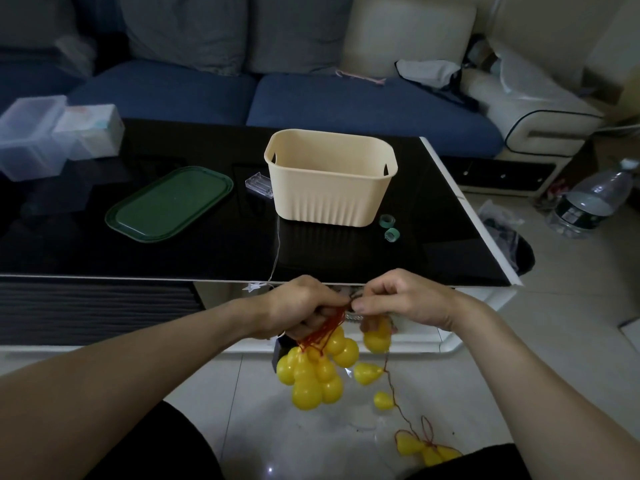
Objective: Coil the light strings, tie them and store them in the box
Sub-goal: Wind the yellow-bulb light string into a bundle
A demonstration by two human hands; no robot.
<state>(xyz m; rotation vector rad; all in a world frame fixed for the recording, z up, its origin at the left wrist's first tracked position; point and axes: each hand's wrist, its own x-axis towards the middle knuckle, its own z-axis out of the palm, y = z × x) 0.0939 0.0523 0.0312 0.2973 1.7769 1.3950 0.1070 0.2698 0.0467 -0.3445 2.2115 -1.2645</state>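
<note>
Near the front edge of the glossy black desk (pixel 450 216), the left hand (pixel 304 308) grips a bunch of red cord and smooth yellow pear-shaped bulbs, the light string (pixel 317 368). The right hand (pixel 401 301) pinches the cord just beside it, and loose bulbs trail to the floor. The ribbed cream plastic box (pixel 329 188) stands farther back, open-topped, with a flat green lid (pixel 169 204) to its left.

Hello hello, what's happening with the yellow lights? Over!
Both hands pinching the red cord. Yellow bulbs half bunched, tail trailing. Beige box open. Nothing blocking.
</note>
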